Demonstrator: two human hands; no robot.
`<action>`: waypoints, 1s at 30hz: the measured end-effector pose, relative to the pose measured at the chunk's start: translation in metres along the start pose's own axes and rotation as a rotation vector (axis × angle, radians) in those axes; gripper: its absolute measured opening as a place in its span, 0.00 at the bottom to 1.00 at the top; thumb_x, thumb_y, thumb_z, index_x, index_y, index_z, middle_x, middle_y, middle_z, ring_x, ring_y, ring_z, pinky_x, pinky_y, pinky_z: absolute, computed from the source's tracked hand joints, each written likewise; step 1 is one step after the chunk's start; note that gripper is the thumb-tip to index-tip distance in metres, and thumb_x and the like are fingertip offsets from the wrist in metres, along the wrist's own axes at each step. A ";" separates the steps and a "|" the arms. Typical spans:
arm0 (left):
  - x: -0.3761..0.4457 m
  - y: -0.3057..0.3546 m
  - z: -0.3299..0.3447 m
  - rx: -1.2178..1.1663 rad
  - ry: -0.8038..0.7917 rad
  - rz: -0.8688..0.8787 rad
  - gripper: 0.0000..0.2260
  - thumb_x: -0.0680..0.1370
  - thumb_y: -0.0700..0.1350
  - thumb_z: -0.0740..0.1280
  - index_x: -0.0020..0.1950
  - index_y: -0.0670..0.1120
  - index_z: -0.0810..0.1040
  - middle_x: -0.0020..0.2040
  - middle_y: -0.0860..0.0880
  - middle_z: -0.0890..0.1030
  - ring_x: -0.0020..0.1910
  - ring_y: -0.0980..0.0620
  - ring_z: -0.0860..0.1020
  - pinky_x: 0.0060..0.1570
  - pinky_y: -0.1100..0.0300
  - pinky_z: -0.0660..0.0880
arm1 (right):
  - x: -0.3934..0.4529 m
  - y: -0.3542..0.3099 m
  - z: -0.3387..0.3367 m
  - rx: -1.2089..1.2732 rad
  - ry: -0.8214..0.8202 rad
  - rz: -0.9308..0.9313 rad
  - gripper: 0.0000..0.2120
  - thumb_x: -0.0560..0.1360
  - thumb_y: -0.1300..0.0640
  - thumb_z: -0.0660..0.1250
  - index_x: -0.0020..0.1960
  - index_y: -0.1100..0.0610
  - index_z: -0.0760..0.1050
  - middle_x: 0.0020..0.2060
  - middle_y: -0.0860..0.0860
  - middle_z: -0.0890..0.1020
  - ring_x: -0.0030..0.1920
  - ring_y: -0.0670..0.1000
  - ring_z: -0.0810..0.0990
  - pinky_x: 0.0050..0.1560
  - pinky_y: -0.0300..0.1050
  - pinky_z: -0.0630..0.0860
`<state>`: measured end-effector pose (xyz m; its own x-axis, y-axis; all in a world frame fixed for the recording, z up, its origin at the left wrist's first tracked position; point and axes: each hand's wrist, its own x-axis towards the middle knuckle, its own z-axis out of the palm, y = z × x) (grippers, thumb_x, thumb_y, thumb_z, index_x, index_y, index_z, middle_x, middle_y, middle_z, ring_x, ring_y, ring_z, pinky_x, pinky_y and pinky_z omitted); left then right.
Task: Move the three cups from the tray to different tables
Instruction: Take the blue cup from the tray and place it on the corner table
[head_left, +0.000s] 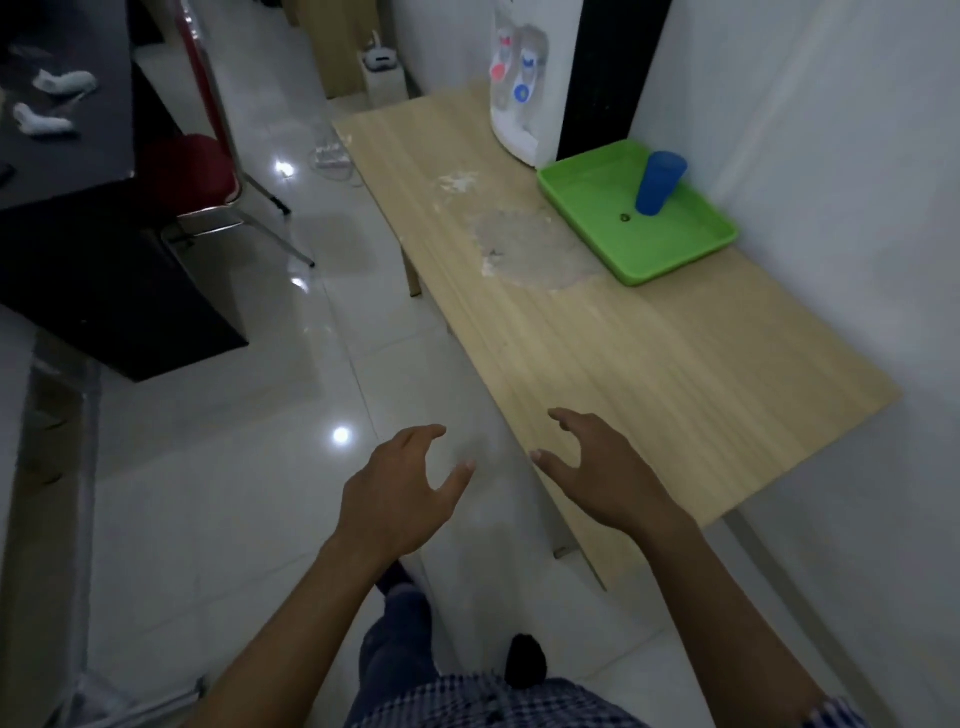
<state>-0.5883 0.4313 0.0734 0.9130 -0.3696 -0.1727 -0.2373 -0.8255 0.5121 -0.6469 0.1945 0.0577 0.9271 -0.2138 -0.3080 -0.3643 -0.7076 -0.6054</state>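
Note:
One blue cup (658, 183) stands upside down in the far right part of a green tray (675, 260). The tray rests on a light wooden table (649, 374) against the white wall. No other cup is in sight. My left hand (402, 493) hovers over the floor just left of the table's near edge, fingers spread and holding nothing. My right hand (597, 467) is over the table's near corner, also open and empty, well short of the tray.
A white water dispenser (519, 78) stands at the table's far end beside the tray. A black table (62, 104) with white items and a red chair (192, 176) are at the left. Glossy white floor tiles (234, 467) run between the tables.

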 end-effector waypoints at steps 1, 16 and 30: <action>0.016 -0.004 -0.004 0.002 -0.004 0.024 0.31 0.76 0.69 0.59 0.75 0.56 0.67 0.74 0.57 0.70 0.70 0.56 0.69 0.59 0.58 0.69 | 0.010 -0.005 -0.001 0.002 0.016 0.013 0.34 0.76 0.32 0.61 0.77 0.44 0.61 0.73 0.46 0.68 0.71 0.49 0.70 0.66 0.51 0.71; 0.244 -0.030 -0.053 0.022 -0.204 0.391 0.30 0.77 0.68 0.61 0.75 0.55 0.66 0.74 0.55 0.69 0.72 0.53 0.67 0.63 0.55 0.69 | 0.148 -0.078 -0.015 0.167 0.350 0.253 0.28 0.78 0.39 0.64 0.75 0.44 0.64 0.67 0.45 0.73 0.65 0.49 0.73 0.61 0.46 0.72; 0.440 0.005 -0.006 0.085 -0.224 0.506 0.33 0.76 0.68 0.61 0.75 0.51 0.65 0.75 0.50 0.67 0.74 0.50 0.64 0.67 0.49 0.71 | 0.304 -0.036 -0.060 0.324 0.586 0.364 0.26 0.77 0.43 0.68 0.73 0.47 0.68 0.65 0.44 0.76 0.62 0.47 0.77 0.61 0.50 0.75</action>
<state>-0.1865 0.2667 0.0050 0.5880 -0.8024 -0.1024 -0.6618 -0.5500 0.5094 -0.3471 0.1150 0.0298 0.6061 -0.7822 -0.1441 -0.5798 -0.3106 -0.7532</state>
